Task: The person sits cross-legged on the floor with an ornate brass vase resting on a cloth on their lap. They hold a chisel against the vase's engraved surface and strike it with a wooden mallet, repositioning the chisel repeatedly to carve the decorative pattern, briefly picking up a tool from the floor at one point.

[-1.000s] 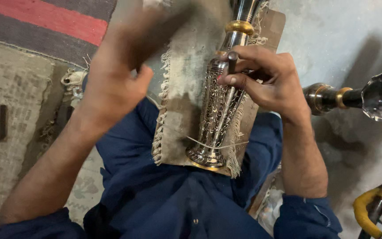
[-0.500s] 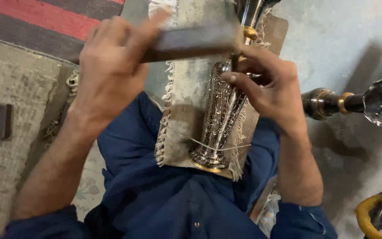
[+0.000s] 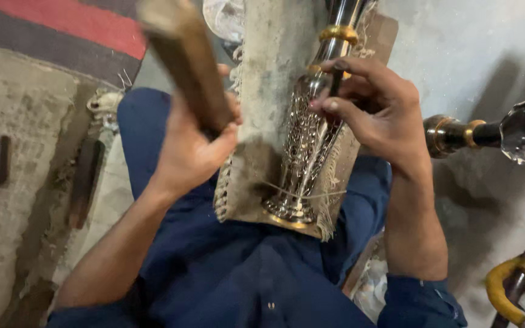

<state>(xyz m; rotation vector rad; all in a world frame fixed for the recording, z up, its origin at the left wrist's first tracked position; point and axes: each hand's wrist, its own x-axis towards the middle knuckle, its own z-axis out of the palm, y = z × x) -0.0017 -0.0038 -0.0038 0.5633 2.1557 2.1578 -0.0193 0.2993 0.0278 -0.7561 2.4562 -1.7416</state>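
Note:
An ornate silver metal vase-like piece (image 3: 302, 158) with a brass band lies lengthwise on a worn cloth-covered board (image 3: 268, 91) resting on my lap. My right hand (image 3: 372, 109) pinches a thin dark tool (image 3: 336, 82) whose tip rests on the piece's upper part. My left hand (image 3: 192, 146) grips a blurred wooden block (image 3: 183, 58), raised to the left of the piece, tilted up and away. A thin thread crosses the piece near its base.
Metal pipe-like parts with brass rings (image 3: 487, 133) lie on the grey floor at the right, and a yellow-wrapped curved piece (image 3: 508, 285) at the lower right. A red and grey mat (image 3: 50, 24) and a dark bar (image 3: 86, 182) lie left.
My left hand has swung the wooden block from lying flat across the top of the piece to raised and tilted at the left. My right hand stays on the piece.

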